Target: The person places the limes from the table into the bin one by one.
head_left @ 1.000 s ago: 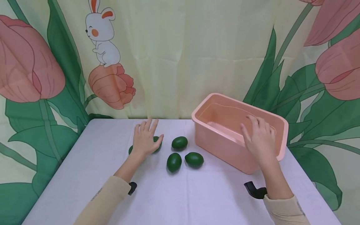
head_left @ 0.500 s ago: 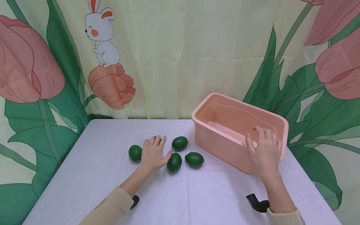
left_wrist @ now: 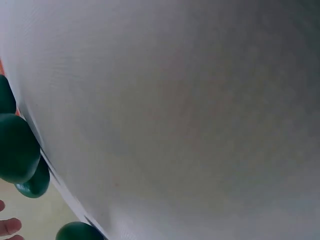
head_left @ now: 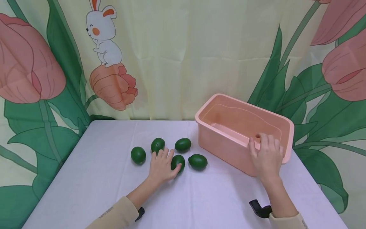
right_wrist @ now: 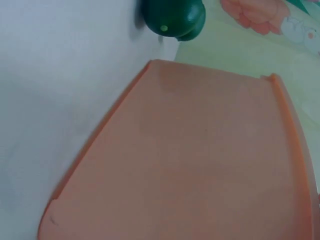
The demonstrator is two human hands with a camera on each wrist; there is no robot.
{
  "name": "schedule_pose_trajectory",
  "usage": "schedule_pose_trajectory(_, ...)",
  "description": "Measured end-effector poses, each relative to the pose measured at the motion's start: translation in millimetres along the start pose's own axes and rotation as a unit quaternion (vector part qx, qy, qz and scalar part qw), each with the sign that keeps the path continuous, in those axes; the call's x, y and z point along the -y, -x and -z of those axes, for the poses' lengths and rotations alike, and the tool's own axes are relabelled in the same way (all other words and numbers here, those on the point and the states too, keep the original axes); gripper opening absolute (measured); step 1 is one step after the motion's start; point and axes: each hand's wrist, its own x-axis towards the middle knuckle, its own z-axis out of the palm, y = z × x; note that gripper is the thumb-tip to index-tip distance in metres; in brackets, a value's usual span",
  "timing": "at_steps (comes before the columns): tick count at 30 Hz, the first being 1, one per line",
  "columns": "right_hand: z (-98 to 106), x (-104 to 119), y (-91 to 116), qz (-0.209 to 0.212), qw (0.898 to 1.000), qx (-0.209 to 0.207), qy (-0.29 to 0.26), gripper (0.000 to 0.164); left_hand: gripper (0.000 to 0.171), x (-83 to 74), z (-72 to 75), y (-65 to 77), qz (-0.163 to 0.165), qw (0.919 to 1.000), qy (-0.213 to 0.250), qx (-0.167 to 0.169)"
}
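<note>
In the head view my left hand [head_left: 162,167] reaches low over the table, fingers extended and thumb spread. A smooth dark green lime [head_left: 178,163] sits at its right, partly covered by the thumb and lying between thumb and fingers. Just beyond the fingertips lies another lime [head_left: 158,144]. My right hand [head_left: 268,157] is at the near rim of a pink plastic bin [head_left: 226,149], fingers curled over the edge. Only bits of the left fingers [left_wrist: 9,226] show in the left wrist view. The bin's outer wall [right_wrist: 190,150] fills much of the right wrist view.
More limes lie around the left hand: one at the left [head_left: 138,155], one at the back [head_left: 183,144] and one nearer the bin [head_left: 198,162]. A white cloth [head_left: 94,178] covers the table. Behind it hangs a printed curtain [head_left: 171,63].
My left hand has moved right and toward me, from the back-left limes to the front middle one. My right hand has come down from above the bin to its near rim, fingers curling.
</note>
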Motion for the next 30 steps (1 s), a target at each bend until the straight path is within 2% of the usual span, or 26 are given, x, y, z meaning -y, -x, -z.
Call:
schedule_pose_trajectory(7, -4.9, -1.6, 6.0, 0.022, 0.999, -0.037, 0.013, 0.025, 0.065, -9.1, 0.1, 5.2, 0.006, 0.9994, -0.007, 0.032)
schedule_pose_trajectory(14, -8.8, -1.7, 10.1, 0.035, 0.996, -0.081, -0.001, 0.026, 0.064, -16.2, -1.3, 9.7, 0.024, 0.9973, -0.025, 0.064)
schedule_pose_trajectory(20, -10.7, -1.9, 11.1, 0.033, 0.996, -0.085, 0.002, 0.028, 0.063, -18.1, -4.3, 12.1, 0.032, 0.9966, -0.03, 0.069)
schedule_pose_trajectory(30, -11.6, -1.5, 13.5, 0.033, 0.995, -0.091, 0.019, 0.026, 0.064, -18.0, -5.9, 12.0, 0.024, 0.9934, -0.037, 0.106)
